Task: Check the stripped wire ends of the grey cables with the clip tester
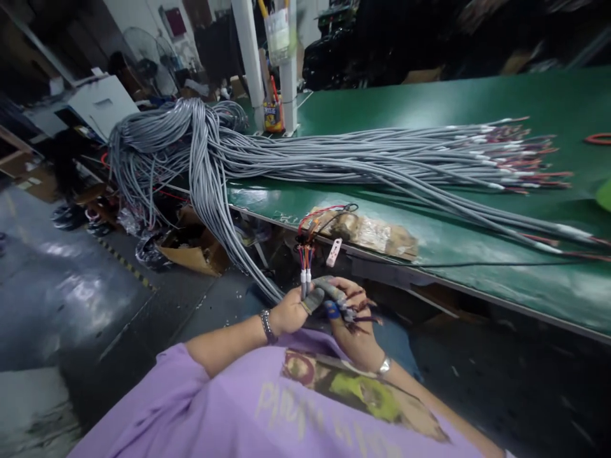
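Note:
My left hand (292, 310) is closed round grey cables at the table's front edge, a grey cover on its thumb. Two grey cable ends (306, 278) with white sleeves rise above it, their coloured wires fanned up to a dark piece (305, 240) at the edge. My right hand (359, 343), a blue cover on its thumb, is curled round several cable ends (351, 312) with brownish-red wires sticking out to the right. Both hands touch or nearly touch. From the left, a hanging strand of grey cables (233, 238) runs down to my hands.
A large bundle of grey cables (334, 152) lies along the green table (477, 235), bare wire ends to the right. Near the front edge is a taped cardboard piece (377, 235), with a pink-white tag (335, 252) beside it. A white post (289, 83) stands behind; an open carton (195, 251) sits below left.

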Demonstrator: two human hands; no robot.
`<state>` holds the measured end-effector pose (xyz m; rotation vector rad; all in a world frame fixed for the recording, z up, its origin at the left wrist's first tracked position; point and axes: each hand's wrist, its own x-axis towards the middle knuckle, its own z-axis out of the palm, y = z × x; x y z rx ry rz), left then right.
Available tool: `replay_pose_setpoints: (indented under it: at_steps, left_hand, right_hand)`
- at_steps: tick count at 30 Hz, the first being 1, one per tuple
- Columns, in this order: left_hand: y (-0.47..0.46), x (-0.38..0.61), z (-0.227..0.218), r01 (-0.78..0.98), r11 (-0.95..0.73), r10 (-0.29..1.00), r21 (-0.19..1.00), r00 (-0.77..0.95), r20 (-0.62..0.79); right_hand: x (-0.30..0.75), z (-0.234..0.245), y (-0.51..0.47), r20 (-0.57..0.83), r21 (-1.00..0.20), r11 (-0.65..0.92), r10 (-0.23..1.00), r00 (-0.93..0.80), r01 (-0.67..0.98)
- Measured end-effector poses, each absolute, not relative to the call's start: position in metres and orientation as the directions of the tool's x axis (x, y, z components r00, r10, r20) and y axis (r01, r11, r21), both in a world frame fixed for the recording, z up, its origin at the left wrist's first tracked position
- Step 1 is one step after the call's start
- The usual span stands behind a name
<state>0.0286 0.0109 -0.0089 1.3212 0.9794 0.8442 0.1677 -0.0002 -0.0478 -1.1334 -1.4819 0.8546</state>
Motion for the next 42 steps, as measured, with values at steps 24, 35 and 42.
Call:
replay_pose_setpoints:
  at_steps: [24, 35, 42]
  left_hand:
    - [0.024, 0.006, -0.016, 0.159, 0.416, 0.725, 0.895, 0.536, -0.433]
    - [0.011, 0.002, -0.012, 0.083, 0.459, 0.861, 0.885, 0.206, -0.466]
    - [0.015, 0.006, -0.011, 0.094, 0.415, 0.877, 0.905, 0.226, -0.425]
  right_hand:
    - [0.153, -0.021, 0.027, -0.076, -0.975, -0.188, 0.783, -0.618, -0.119]
    - [0.163, -0.029, 0.034, -0.122, -0.988, -0.150, 0.917, -0.381, -0.044]
    - [0.159, -0.017, 0.036, -0.221, -0.928, -0.330, 0.859, -0.462, -0.170]
